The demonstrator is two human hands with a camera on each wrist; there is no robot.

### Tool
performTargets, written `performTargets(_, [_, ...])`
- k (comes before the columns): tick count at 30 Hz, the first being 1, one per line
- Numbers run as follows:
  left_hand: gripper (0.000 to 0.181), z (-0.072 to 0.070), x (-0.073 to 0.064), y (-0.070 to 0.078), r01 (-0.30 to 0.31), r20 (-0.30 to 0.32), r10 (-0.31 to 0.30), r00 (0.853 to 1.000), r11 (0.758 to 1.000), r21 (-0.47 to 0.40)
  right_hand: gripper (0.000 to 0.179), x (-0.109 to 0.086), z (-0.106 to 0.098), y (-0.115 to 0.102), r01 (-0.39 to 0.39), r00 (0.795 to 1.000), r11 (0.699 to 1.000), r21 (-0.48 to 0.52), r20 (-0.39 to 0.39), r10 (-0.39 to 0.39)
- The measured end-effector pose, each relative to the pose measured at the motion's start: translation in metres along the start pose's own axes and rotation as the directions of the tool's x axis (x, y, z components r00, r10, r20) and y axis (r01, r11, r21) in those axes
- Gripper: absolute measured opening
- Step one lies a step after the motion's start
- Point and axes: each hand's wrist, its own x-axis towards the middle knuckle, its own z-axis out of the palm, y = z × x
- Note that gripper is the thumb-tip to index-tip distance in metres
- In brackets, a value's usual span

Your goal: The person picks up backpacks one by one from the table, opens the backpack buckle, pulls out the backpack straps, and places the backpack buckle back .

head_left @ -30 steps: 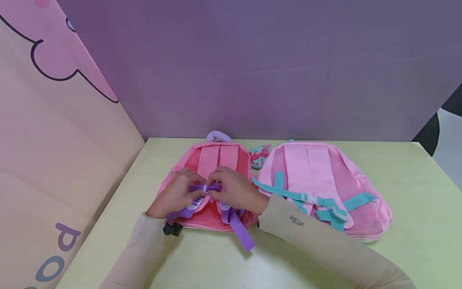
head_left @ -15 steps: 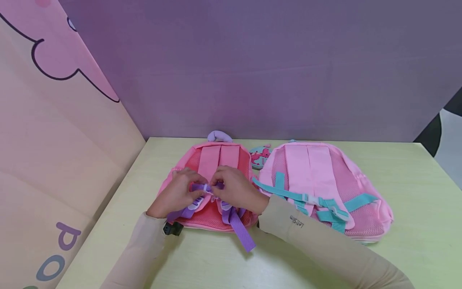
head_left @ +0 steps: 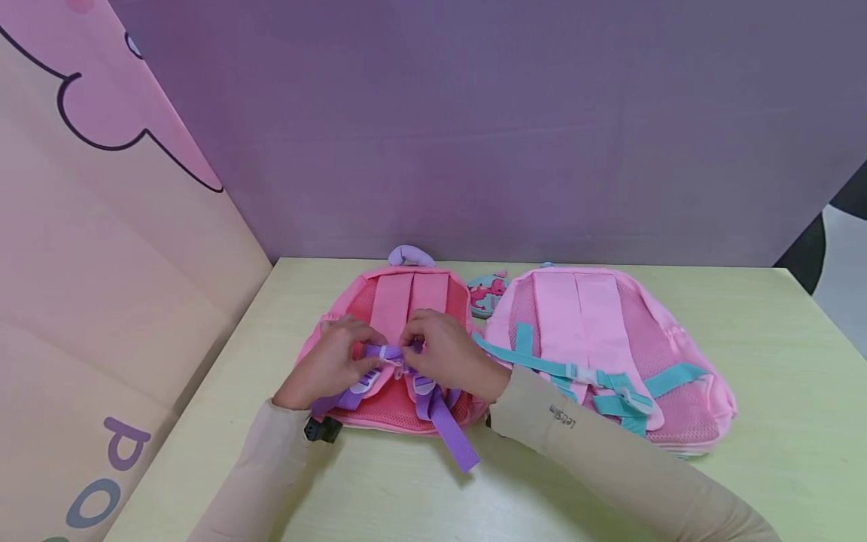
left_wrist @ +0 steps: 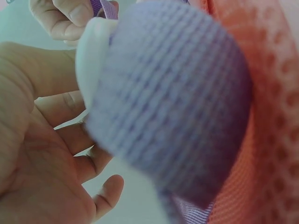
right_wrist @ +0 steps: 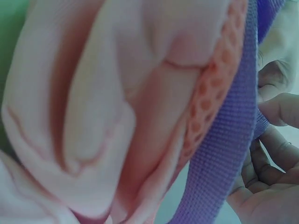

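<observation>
In the head view a coral-pink backpack (head_left: 393, 297) lies with its shoulder straps up. My left hand (head_left: 330, 363) pinches a purple webbing strap by a small white clip (head_left: 384, 351) above the lower ends of the shoulder straps. Just to its right, my right hand (head_left: 450, 355) pinches the same webbing. The right wrist view shows the right hand's thumb and finger (right_wrist: 282, 109) on the purple webbing (right_wrist: 224, 126). In the left wrist view, purple webbing (left_wrist: 173, 93) and a white plastic part (left_wrist: 93, 60) hide the left fingertips.
A light-pink backpack (head_left: 596, 339) with teal straps lies close on the right. Between the bags, farther back, is a small teal-and-pink round item (head_left: 486, 293). A loose purple strap end (head_left: 455, 444) hangs over the tabletop (head_left: 542, 497). A purple panel (head_left: 501, 135) stands behind.
My right hand has shifted slightly right, away from the left hand, and more purple webbing shows between them. The left hand has hardly moved.
</observation>
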Motion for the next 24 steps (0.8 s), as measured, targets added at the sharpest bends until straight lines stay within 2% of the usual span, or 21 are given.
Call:
performTargets(6, [0.023, 0.000, 0.000, 0.000, 0.013, -0.004, -0.013, 1.000, 1.000, -0.008, 0.004, -0.004, -0.004, 0.003, -0.013, 1.000, 0.998, 0.055, 0.002, 0.013])
performTargets(17, [0.024, 0.000, 0.000, 0.003, 0.023, 0.000, -0.023, 1.000, 1.000, -0.020, 0.006, -0.011, -0.010, 0.007, 0.039, 0.998, 0.998, 0.048, -0.050, -0.036])
performTargets(24, [0.024, 0.001, 0.000, 0.003, 0.007, -0.007, -0.007, 1.000, 1.000, -0.015, 0.008, -0.010, -0.010, 0.006, 0.046, 0.999, 0.997, 0.055, -0.023, -0.045])
